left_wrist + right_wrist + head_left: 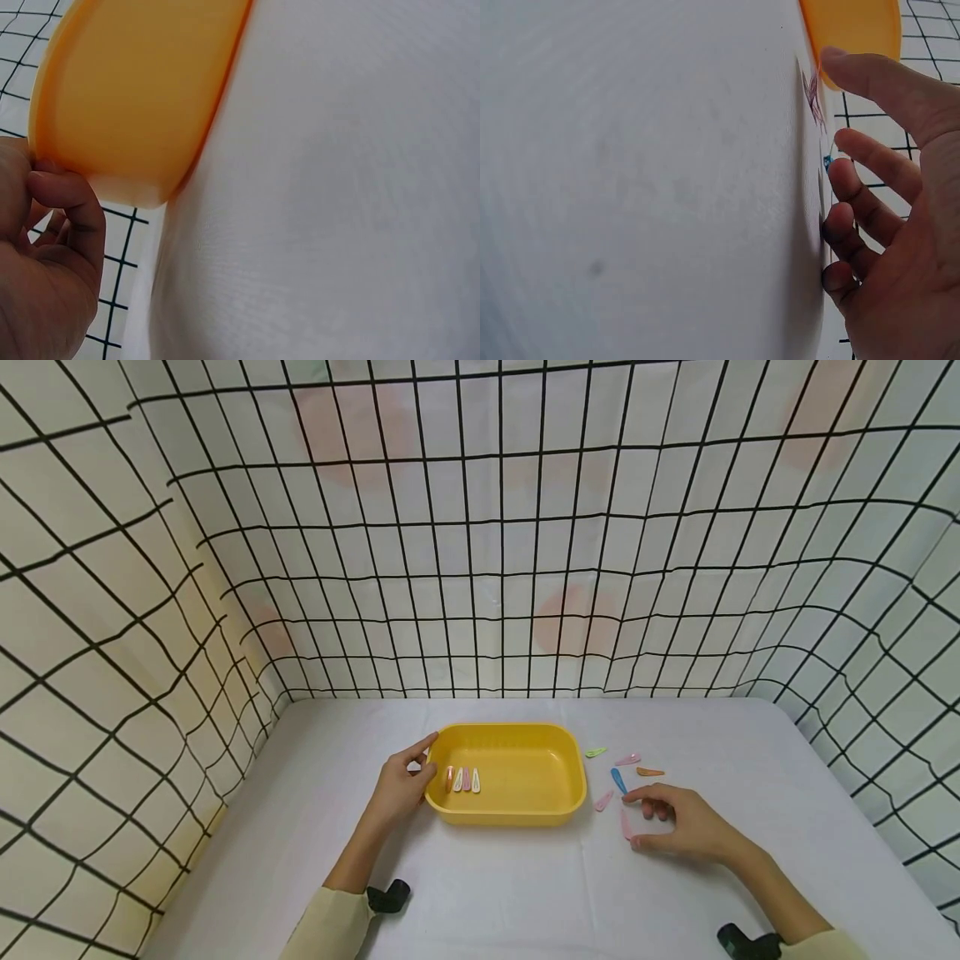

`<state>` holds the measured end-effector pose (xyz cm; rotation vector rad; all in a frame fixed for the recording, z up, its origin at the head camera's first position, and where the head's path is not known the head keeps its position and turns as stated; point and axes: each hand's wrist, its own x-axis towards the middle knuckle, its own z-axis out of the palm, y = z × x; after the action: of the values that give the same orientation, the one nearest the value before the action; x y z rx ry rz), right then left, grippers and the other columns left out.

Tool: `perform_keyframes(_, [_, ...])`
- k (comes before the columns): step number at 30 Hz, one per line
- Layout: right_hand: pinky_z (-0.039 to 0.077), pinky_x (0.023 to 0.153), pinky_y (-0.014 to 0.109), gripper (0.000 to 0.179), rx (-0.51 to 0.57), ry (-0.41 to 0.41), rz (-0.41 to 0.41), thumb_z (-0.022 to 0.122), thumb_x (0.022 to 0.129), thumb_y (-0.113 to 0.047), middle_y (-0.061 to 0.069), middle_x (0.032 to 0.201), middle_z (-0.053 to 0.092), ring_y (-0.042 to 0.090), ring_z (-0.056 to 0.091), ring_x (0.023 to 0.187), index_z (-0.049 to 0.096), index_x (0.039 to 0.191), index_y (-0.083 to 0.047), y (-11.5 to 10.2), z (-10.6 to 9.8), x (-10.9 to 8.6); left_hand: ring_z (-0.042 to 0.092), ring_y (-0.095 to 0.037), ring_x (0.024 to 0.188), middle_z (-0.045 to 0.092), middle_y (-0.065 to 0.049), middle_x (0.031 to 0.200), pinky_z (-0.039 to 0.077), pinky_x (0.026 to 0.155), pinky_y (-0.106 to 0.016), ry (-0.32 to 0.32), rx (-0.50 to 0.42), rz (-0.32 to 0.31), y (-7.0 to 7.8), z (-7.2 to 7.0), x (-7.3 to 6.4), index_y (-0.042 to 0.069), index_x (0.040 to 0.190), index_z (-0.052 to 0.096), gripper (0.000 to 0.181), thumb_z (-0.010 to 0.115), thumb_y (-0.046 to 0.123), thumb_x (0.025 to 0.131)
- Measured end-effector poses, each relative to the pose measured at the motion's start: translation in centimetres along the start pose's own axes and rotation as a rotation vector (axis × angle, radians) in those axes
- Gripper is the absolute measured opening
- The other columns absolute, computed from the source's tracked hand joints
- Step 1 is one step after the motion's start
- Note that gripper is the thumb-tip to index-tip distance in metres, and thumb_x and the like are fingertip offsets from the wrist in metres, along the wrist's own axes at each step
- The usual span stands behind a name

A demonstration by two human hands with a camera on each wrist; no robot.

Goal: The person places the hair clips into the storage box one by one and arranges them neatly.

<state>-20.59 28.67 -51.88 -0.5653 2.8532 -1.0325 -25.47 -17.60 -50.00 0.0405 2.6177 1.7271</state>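
Observation:
A yellow plastic tray [510,817] stands on the white table, with several small hair clips lined up at its left end, among them a pink hair clip [467,779]. My left hand [401,783] grips the tray's left rim between thumb and fingers, as the left wrist view also shows. To the right of the tray, my right hand [686,822] reaches over the table, thumb and index finger spread apart around a pale pink hair clip [626,823] lying there. A blue hair clip [618,779] lies just beyond the index fingertip.
More loose clips lie right of the tray: a green clip [596,752], an orange clip [649,772], a pink clip [628,759] and another pink clip [603,802]. A black wire grid [501,572] over white cloth walls in the table's back and sides.

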Motion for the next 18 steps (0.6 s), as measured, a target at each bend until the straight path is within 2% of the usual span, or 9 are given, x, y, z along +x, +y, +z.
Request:
perform_keyframes(9, [0.04,0.077,0.022,0.051,-0.056,-0.026,0.047,0.089,0.075,-0.046,-0.008,0.088,0.053,0.009,0.048,0.09,0.072,0.119,-0.028,-0.02,0.42,-0.02,0.046,-0.013,0.053,0.05,-0.006,0.095,0.043,0.047,-0.019,0.0,0.006,0.004,-0.06,0.18,0.06,0.028,0.147,0.059,0.054,0.062,0.013,0.095])
perform_keyframes(18, [0.043,0.078,0.022,0.044,-0.064,-0.001,0.064,0.089,0.075,-0.04,-0.008,0.087,0.053,0.01,0.049,0.091,0.072,0.114,-0.028,-0.27,0.86,0.04,0.045,-0.013,0.052,0.05,-0.006,0.094,0.043,0.047,-0.019,-0.003,-0.004,0.005,-0.08,0.11,0.03,0.026,0.148,0.058,0.055,0.061,0.011,0.095])
